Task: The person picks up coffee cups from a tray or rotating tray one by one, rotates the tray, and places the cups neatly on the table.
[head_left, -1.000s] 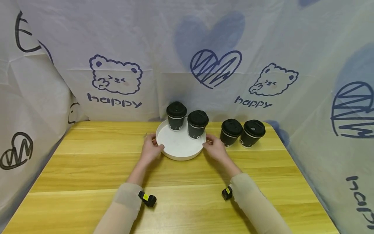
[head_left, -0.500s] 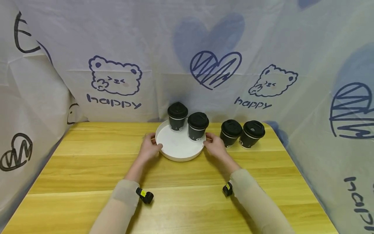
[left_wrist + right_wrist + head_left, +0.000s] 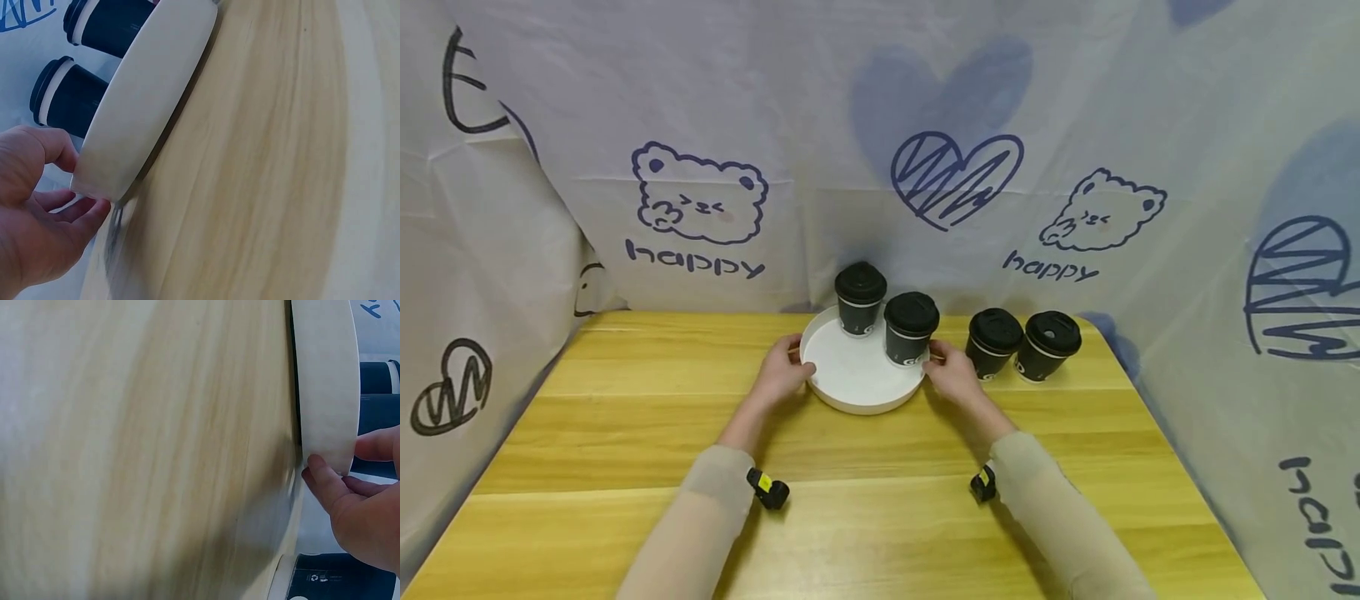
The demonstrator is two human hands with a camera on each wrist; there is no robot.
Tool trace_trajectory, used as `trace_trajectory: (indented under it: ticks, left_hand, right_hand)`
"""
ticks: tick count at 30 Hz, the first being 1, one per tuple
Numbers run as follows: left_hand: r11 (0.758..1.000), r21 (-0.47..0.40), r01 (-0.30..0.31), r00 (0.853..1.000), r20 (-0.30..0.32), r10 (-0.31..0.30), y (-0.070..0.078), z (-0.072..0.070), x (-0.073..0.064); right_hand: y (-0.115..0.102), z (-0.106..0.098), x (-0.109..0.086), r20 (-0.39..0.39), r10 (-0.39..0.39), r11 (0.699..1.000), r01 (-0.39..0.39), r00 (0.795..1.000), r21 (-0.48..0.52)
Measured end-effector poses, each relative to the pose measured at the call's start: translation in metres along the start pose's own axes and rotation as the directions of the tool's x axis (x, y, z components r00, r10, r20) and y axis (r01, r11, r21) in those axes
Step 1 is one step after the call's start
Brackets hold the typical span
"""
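Note:
A round white tray (image 3: 853, 375) with a low wall lies at the far side of the table, a hand at each side. My left hand (image 3: 781, 372) pinches its left rim, thumb over the edge and fingers against the outer wall, as the left wrist view also shows (image 3: 47, 206). On the opposite side my right hand (image 3: 953, 375) holds the rim in the same way. Two lidded black paper coffee cups stand upright on the tray: one at the back (image 3: 861, 300), the other nearer the right rim (image 3: 910, 329). Whether the tray's underside touches the table is unclear.
Right of the tray, two more lidded black cups (image 3: 992, 343) (image 3: 1047, 346) stand close together on the wooden table (image 3: 865, 517). The nearer one is close to my right hand. A printed cloth (image 3: 820, 225) hangs behind the table and at both sides.
The two cups on the tray have shifted slightly right and nearer, and more lettering shows on the nearer one. My left hand has moved slightly left; my right hand stays about in place.

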State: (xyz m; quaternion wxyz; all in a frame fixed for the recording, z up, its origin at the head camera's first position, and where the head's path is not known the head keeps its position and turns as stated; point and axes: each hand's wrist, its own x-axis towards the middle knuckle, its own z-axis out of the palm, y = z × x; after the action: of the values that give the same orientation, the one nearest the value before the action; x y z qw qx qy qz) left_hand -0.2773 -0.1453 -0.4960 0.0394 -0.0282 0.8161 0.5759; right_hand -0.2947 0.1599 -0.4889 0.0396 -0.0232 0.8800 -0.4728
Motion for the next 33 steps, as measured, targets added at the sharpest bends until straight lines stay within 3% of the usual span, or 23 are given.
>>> trace_trajectory:
  ticks: [19,33]
  left_hand:
    - [0.998,-0.065,-0.006,0.999,-0.053,0.003,0.006,0.010,-0.024]
    - [1.000,-0.017,-0.003,0.999,-0.032,0.003,0.003,0.007,-0.017]
  right_hand:
    - [-0.004,0.010,-0.021,-0.041,-0.005,1.000,0.006,0.999,0.021]
    - [-0.003,0.008,-0.018,-0.044,0.013,1.000,-0.012,0.999,0.022]
